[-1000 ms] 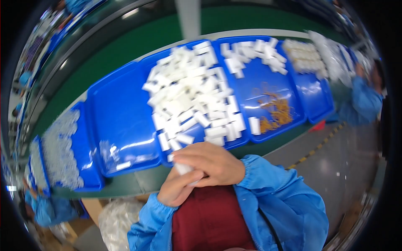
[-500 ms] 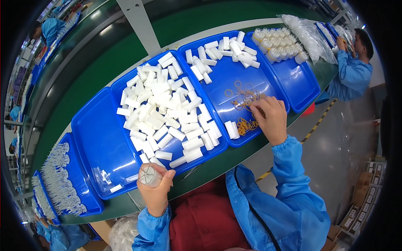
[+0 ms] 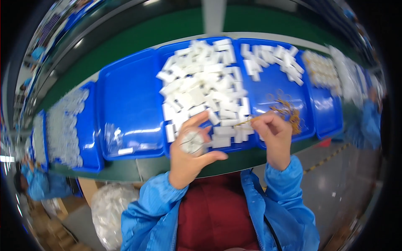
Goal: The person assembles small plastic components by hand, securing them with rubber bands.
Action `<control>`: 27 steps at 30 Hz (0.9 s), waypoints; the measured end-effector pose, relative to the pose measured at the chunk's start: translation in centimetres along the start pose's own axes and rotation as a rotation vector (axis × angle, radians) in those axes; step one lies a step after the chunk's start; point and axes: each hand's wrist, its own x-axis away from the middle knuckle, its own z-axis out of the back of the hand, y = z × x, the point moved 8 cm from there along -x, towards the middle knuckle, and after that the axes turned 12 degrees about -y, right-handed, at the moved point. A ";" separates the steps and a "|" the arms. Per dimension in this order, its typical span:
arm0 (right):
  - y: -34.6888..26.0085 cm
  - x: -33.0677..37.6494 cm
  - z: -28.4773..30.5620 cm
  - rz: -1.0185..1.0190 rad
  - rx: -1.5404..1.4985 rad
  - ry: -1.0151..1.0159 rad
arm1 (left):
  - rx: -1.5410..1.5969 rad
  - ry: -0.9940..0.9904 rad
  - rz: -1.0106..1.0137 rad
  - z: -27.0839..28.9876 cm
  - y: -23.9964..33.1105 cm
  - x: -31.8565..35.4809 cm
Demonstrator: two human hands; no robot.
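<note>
My left hand (image 3: pixel 186 161) holds a clear, round-ended bundle (image 3: pixel 192 142) whose end is split into wedge-like segments; thumb and fingers stand partly spread around it. To its right, my right hand (image 3: pixel 276 136) pinches a tan rubber band (image 3: pixel 246 121) that stretches out toward the left. The band's tip lies over the white blocks, apart from the bundle. Beside my right hand a pile of rubber bands (image 3: pixel 295 121) rests in a blue tray (image 3: pixel 272 88). White foam-like blocks (image 3: pixel 197 79) fill the middle tray, just beyond my left hand. Motion blurs the finer detail.
Left of the blocks stands a blue tray (image 3: pixel 130 96) with one white piece (image 3: pixel 125 150) near its front edge. Clear slender parts (image 3: pixel 65 129) lie in trays farther left. Finished-looking bundles (image 3: pixel 320 71) stand at the right. A co-worker's blue sleeve (image 3: pixel 368 121) shows at far right.
My right hand has left the rubber-band pile and come left with one band. My left hand has moved right with the bundle and loosened its fingers around it. The whole view has turned.
</note>
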 end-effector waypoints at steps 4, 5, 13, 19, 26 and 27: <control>-0.8 -0.1 -7.0 -0.010 -0.098 -0.246 | 0.138 0.093 0.084 0.6 -0.9 0.3; -0.8 0.0 -7.8 -0.008 -0.162 -0.266 | 0.184 0.128 0.160 1.1 -1.5 0.7; 0.5 -0.7 -10.1 0.006 -0.598 -0.147 | 0.443 0.145 0.276 2.2 -2.2 2.6; -3.5 -2.3 -10.9 0.308 0.158 -0.281 | 0.688 -0.162 0.486 -0.1 -2.1 3.1; -4.3 -1.2 -14.6 0.452 0.792 -0.883 | -0.157 -0.206 0.163 1.5 0.6 2.7; -3.4 -1.5 -13.4 0.455 0.795 -0.881 | -0.203 -0.133 0.182 2.5 1.5 2.8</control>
